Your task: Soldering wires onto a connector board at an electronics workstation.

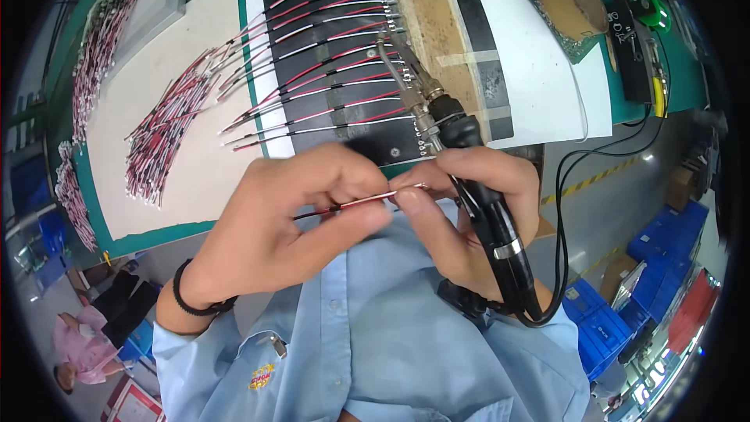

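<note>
Close to my chest, my left hand [269, 223] is closed, pinching a thin red and white wire pair [366, 201] with a dark band on it. My right hand [488, 215] grips the other end of this pair between thumb and forefinger. The same hand also holds a black-handled soldering iron [504, 254], its metal tip pointing away over a black board [316, 141]. A thin metal tube runs alongside the tip. Across the board lie several red and white wire pairs [344, 87], their right ends lined up in a row of small metal parts.
A loose heap of wire pairs [168, 133] lies left of the board, with more bundles [101, 55] along the table's left side. At the back right stand a round brown holder [570, 1] and a black box [629, 47]. The iron's black cable [564, 211] loops down the right.
</note>
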`<state>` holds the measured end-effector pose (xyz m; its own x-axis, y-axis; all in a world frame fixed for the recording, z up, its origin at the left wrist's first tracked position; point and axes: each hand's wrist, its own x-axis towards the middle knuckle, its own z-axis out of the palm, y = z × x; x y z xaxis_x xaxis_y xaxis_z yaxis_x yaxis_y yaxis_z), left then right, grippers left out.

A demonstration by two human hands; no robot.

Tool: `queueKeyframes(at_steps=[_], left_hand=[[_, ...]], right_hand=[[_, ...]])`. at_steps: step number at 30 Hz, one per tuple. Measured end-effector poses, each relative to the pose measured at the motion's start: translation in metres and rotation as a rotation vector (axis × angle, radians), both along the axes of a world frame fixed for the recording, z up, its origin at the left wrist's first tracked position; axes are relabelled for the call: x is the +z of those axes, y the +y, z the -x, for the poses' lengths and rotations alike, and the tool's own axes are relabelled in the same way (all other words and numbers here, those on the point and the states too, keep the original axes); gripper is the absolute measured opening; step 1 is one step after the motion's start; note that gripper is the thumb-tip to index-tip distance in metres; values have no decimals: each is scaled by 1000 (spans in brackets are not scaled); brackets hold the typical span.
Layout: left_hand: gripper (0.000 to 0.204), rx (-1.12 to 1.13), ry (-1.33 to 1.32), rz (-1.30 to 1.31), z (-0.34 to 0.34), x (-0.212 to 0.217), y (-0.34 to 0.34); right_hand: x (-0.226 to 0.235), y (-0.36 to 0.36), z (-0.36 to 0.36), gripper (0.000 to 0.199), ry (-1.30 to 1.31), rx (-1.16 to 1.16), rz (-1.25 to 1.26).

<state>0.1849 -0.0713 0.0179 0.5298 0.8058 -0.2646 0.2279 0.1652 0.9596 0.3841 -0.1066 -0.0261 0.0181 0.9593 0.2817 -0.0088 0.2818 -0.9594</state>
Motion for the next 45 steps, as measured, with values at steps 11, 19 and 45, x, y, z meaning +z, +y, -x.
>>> queueKeyframes(at_steps=[11,19,45], left_hand=[[7,103,-154,293,-33,-9,14],[8,98,-172,235,-36,-13,12],[7,78,-131,125,-24,-16,-6]], right_hand=[[-6,2,-29,47,155,77,122],[-10,2,-30,49,120,75,87],[-5,-10,-12,40,121,2,119]])
